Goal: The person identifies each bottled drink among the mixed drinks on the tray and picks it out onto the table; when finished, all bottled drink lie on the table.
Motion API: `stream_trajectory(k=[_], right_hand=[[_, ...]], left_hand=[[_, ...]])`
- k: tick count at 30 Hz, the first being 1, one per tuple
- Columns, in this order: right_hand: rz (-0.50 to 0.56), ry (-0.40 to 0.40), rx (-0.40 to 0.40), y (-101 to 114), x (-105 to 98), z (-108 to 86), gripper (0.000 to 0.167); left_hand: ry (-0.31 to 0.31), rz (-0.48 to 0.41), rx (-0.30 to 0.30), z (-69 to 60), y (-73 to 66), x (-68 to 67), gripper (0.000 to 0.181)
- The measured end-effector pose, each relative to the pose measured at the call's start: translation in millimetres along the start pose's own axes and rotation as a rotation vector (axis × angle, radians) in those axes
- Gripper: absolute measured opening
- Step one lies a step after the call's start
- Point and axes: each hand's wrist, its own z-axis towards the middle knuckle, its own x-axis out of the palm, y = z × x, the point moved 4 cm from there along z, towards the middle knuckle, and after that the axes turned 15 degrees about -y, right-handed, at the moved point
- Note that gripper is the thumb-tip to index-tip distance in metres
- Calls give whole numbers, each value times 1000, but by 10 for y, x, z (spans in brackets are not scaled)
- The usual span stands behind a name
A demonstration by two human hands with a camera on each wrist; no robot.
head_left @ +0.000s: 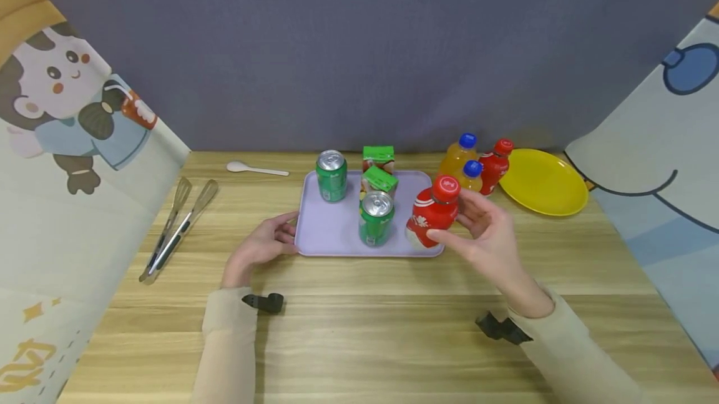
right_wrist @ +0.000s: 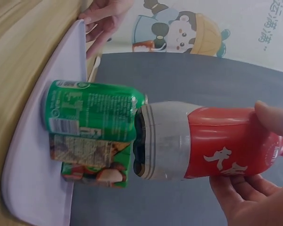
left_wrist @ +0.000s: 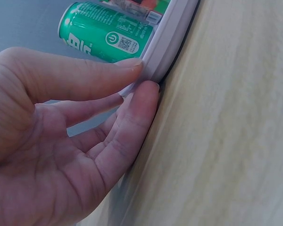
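My right hand point(head_left: 494, 238) grips a red-capped bottle point(head_left: 436, 207) with a red and white label, thumb on one side and fingers on the other. In the right wrist view the bottle's base is off the lilac tray point(right_wrist: 37, 188). At the tray's left edge, my left hand point(left_wrist: 70, 122) pinches the rim between thumb and fingers. On the tray stand two green drink cans, one at the back left point(head_left: 332, 176) and one nearer the front point(head_left: 376, 220). Behind the front can are two green-topped juice boxes point(head_left: 379, 176), partly hidden.
Right of the tray stand two orange drink bottles point(head_left: 457, 157) with blue caps and another red bottle point(head_left: 494, 170). A yellow plate point(head_left: 543, 182) lies farther right. To the left are a white spoon point(head_left: 255, 168) and metal tongs point(head_left: 178, 229). A grey wall closes the back.
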Motion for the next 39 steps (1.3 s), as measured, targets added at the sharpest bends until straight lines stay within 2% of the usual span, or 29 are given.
stream_trajectory(k=[5, 13, 23, 33, 39], right_hand=[[-40, -38, 46, -67, -84, -7, 56], [-50, -82, 11, -178, -290, -3, 59], [-100, -155, 36, -334, -524, -33, 62], [-291, -209, 110, -492, -755, -70, 60], [-321, -232, 120, -574, -856, -61, 60]], left_hand=[[-4, -2, 1, 1, 17, -11, 79], [13, -17, 13, 31, 28, 5, 80], [2, 0, 1, 17, 18, 5, 80], [-2, 5, 7, 12, 10, 0, 80], [0, -1, 4, 8, 15, -8, 80]])
